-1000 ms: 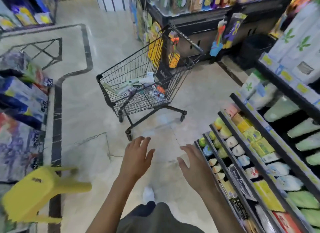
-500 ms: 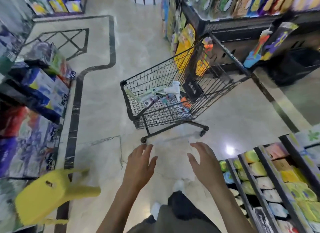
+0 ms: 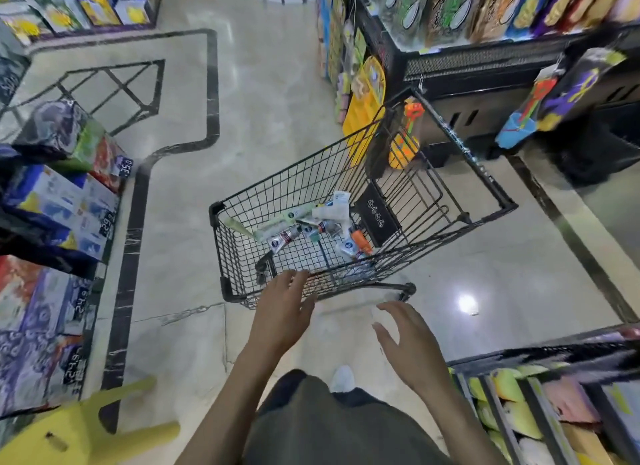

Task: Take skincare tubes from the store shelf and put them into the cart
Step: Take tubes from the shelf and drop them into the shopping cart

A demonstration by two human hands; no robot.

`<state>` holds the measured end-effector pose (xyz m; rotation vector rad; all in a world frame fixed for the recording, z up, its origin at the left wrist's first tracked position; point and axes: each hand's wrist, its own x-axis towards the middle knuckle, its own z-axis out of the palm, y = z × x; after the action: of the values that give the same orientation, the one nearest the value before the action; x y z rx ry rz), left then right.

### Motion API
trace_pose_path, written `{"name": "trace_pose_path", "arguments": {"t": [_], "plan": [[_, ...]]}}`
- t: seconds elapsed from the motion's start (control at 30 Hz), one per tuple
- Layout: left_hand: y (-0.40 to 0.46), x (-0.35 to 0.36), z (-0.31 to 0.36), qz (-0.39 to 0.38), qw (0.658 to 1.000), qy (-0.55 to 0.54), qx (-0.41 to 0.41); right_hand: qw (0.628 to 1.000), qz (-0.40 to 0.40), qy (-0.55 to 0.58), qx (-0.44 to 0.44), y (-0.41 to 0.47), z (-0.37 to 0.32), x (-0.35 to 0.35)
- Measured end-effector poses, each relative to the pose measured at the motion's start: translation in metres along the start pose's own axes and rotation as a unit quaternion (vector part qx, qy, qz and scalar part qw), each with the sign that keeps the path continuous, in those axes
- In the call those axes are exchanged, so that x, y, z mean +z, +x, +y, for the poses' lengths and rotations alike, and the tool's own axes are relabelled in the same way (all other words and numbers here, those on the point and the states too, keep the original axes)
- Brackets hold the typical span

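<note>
Left hand (image 3: 282,317) spread, empty, reaching over cart (image 3: 221,257) corner | right hand (image 3: 412,343) loosely spread, empty | tubes (image 3: 318,227) lay piled in cart | since a second ago we had closed on the cart, shelf (image 3: 540,357) swinging away right | we judged drop-off done, next pick pending

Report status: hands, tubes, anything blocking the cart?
Left hand open, empty; right hand open, empty. Tubes lying in cart. Yellow stool off left, not blocking.

Bright overhead light leaves a white glare spot on the glossy floor (image 3: 468,304) at right; frame edges are blurred and bent.
</note>
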<state>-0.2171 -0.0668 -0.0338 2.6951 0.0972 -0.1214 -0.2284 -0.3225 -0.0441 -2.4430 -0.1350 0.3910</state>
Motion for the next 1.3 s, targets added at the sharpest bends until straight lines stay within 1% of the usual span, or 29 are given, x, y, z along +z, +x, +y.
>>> {"name": "trace_pose_path", "arguments": {"t": [0.07,0.13,0.23,0.4,0.6,0.67,0.73,0.77,0.8,0.83,0.9,0.93,0.97,1.0,1.07,1.17,1.2,1.3], "plan": [[0.019,0.003,0.002,-0.01,1.0,-0.004,-0.026,1.0,-0.013,-0.004,-0.004,0.035,-0.001,-0.009],[0.035,0.008,-0.001,-0.015,0.999,-0.022,-0.035,1.0,-0.025,-0.004,-0.01,0.073,-0.007,-0.016],[0.059,0.021,-0.016,-0.039,0.996,-0.048,-0.07,0.999,-0.032,-0.003,-0.005,0.132,-0.015,-0.02],[0.115,0.042,-0.049,-0.089,0.987,-0.065,-0.12,0.997,-0.073,-0.003,0.02,0.233,-0.023,-0.006],[0.201,0.072,-0.091,-0.173,0.967,-0.101,-0.16,0.985,-0.145,-0.049,0.077,0.331,-0.01,0.032],[0.231,0.088,-0.103,-0.184,0.953,-0.138,-0.199,0.98,-0.166,-0.056,0.098,0.358,0.005,0.049],[0.26,0.109,-0.111,-0.178,0.935,-0.193,-0.238,0.975,-0.176,-0.052,0.127,0.38,0.021,0.066],[0.275,0.119,-0.114,-0.172,0.918,-0.232,-0.271,0.972,-0.182,-0.048,0.144,0.39,0.03,0.075],[0.29,0.13,-0.118,-0.168,0.889,-0.284,-0.318,0.969,-0.189,-0.045,0.155,0.401,0.041,0.085],[0.304,0.142,-0.121,-0.166,0.847,-0.344,-0.371,0.966,-0.197,-0.047,0.163,0.41,0.051,0.095],[0.333,0.169,-0.13,-0.149,0.749,-0.447,-0.466,0.962,-0.216,-0.054,0.161,0.431,0.074,0.119],[0.346,0.184,-0.136,-0.14,0.712,-0.473,-0.5,0.96,-0.224,-0.057,0.16,0.439,0.085,0.131],[0.357,0.203,-0.143,-0.132,0.689,-0.485,-0.522,0.958,-0.228,-0.065,0.159,0.447,0.097,0.143],[0.368,0.222,-0.152,-0.125,0.675,-0.491,-0.537,0.956,-0.232,-0.082,0.158,0.454,0.109,0.156],[0.385,0.258,-0.17,-0.123,0.655,-0.494,-0.559,0.953,-0.234,-0.121,0.15,0.464,0.13,0.18],[0.402,0.302,-0.191,-0.141,0.62,-0.516,-0.574,0.95,-0.227,-0.163,0.138,0.474,0.159,0.212],[0.407,0.311,-0.194,-0.137,0.6,-0.526,-0.587,0.946,-0.229,-0.179,0.143,0.475,0.168,0.221],[0.42,0.334,-0.2,-0.083,0.538,-0.568,-0.617,0.94,-0.214,-0.22,0.148,0.473,0.184,0.238]]}}
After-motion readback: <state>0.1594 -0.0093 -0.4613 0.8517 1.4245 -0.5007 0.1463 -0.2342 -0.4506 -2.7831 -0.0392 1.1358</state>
